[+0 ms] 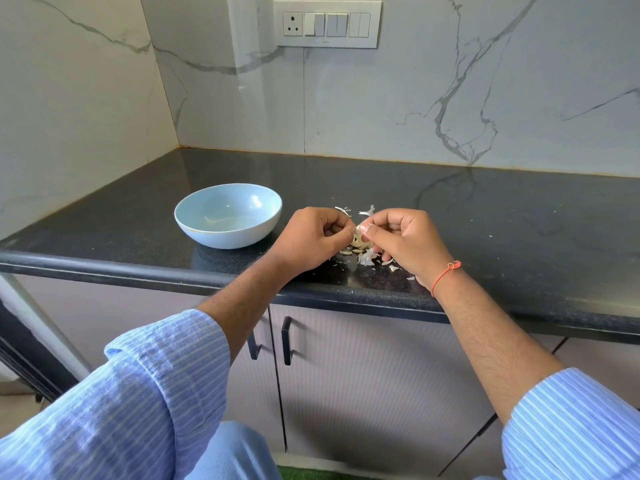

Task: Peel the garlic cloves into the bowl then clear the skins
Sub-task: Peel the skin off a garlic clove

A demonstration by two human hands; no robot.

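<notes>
A pale blue bowl (227, 216) stands on the black countertop (502, 216), just left of my hands. My left hand (310, 237) and my right hand (403, 240) meet above the counter and both pinch a small garlic clove (357, 229) between thumb and fingertips. A pale piece of garlic (360, 241) shows just below the fingers. Thin white garlic skins (367, 258) lie scattered on the counter under and behind my hands. The bowl's inside looks bare apart from reflections.
The counter's rounded front edge (173, 277) runs right below my wrists. Marble walls enclose the corner at left and back, with a switch panel (327, 24) high up. Cabinet doors with black handles (286, 341) sit beneath.
</notes>
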